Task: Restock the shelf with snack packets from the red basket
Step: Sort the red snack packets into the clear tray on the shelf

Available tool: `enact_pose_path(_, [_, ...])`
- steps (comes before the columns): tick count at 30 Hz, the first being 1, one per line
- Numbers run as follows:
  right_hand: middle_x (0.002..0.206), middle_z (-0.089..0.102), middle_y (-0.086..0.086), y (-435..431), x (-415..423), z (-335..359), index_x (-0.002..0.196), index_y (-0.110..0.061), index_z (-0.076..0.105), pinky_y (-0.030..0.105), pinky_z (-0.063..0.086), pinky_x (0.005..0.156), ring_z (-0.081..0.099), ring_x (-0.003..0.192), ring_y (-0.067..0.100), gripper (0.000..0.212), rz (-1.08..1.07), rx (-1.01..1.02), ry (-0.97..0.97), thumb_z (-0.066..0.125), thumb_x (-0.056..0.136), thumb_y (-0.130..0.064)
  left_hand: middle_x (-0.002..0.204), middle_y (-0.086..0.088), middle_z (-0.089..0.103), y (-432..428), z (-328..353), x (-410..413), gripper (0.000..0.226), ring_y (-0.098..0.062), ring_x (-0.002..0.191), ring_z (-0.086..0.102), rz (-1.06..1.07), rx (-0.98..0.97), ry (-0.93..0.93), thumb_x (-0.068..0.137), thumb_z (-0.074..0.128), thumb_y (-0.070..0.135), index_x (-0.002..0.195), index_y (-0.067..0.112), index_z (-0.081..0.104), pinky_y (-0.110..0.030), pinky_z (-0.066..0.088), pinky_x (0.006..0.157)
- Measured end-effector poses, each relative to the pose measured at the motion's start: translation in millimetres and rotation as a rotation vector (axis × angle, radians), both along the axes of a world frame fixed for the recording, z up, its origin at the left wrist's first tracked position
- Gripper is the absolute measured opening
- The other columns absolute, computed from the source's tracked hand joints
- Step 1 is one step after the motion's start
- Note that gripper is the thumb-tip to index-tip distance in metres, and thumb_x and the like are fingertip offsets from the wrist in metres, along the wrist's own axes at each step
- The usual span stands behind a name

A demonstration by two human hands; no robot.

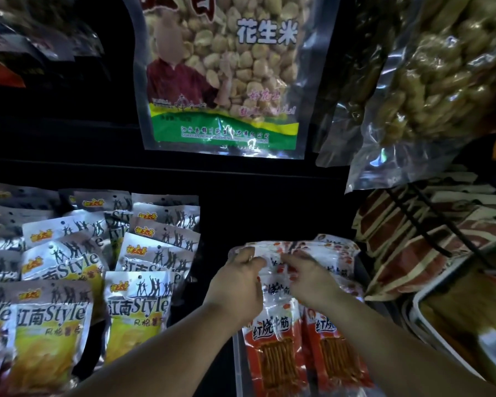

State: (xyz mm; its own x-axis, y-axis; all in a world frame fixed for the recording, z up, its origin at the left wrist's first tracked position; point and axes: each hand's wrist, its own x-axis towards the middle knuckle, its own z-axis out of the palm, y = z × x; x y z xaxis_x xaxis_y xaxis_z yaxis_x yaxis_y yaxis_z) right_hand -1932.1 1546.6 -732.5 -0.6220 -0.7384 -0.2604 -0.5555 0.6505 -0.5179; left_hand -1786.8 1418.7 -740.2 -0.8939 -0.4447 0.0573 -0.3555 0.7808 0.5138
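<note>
Shelf (255, 196): dark, matte black back panel, low light. Red snack packet (273, 266) stood upright at the back of a row of like packets (275, 353), lower centre-right of shelf. Film glossy and crinkled, clear top w/ red print, orange-red lower half, thin brown sticks visible through the window. Pale plastic divider (238, 365) ran along the row's left side.

Left of divider: silver foil pouches (138, 310), flat, rectangular, yellow lower panels, overlapping in tiers. Above: large clear peanut bag (221, 75), lumpy pale kernels, green band at bottom. Upper right: clear wrinkled bag (430, 81) of yellowish pods. Right: flat red-and-cream packs (413, 253) stacked in black wire rack (430, 222).

Left hand (235, 285): fingers curled, thumb and fingers pinched the packet's top left edge. Right hand (309, 279): fingers bent, tips closed on the same packet's top, approx. centre. Hands close together, not touching.
</note>
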Motion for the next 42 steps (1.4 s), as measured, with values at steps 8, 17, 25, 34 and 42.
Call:
enact_pose_path(8, [0.173,0.012,-0.011,20,-8,-16,0.166,-0.036,0.011,0.039,0.027,0.125,-0.002,0.16,0.01,0.099,0.158,0.04,0.279,0.075,0.091,-0.025,0.163,0.007,0.031,1,0,-8,0.055,-0.016,0.149,0.027,-0.091,-0.141,-0.063,0.098,0.054,0.016,0.151,0.028,0.048,-0.03,0.041,0.115])
enact_pose_path(17, [0.175,-0.005,-0.001,31,-18,-28,0.166,-0.018,-0.01,0.046,-0.01,0.129,-0.027,0.157,0.023,0.075,0.251,0.395,0.511,0.028,0.106,-0.042,0.173,0.005,-0.004,12,-14,-14,0.085,-0.018,0.158,-0.017,-0.343,-0.329,-0.391,0.091,0.065,0.009,0.161,0.03,0.023,-0.049,-0.025,0.12])
enact_pose_path(25, [0.174,0.016,-0.002,51,-22,-18,0.166,-0.023,0.02,0.033,-0.015,0.124,-0.004,0.161,0.018,0.063,0.307,0.162,0.571,0.025,0.108,-0.048,0.173,0.003,0.01,6,-2,-2,0.068,-0.016,0.159,-0.003,-0.343,-0.23,-0.265,0.102,0.055,0.019,0.162,0.032,0.026,-0.035,-0.015,0.125])
enact_pose_path(34, [0.173,0.017,-0.006,71,18,20,0.161,-0.03,0.036,0.036,0.005,0.131,0.002,0.161,0.015,0.058,0.379,0.095,0.441,0.042,0.107,-0.051,0.133,0.001,0.052,12,19,29,0.052,-0.02,0.13,0.047,-0.225,-0.182,-0.244,0.097,0.057,0.041,0.146,0.024,0.05,-0.04,0.051,0.102])
enact_pose_path(42, [0.129,0.068,-0.009,133,85,42,0.127,-0.032,0.069,0.036,0.049,0.104,0.062,0.122,0.015,0.062,0.25,0.174,0.049,0.073,0.078,-0.069,0.115,0.003,0.066,86,50,76,0.054,-0.021,0.108,0.063,-0.374,0.038,-0.478,0.078,0.076,0.066,0.118,0.03,0.069,-0.033,0.054,0.09])
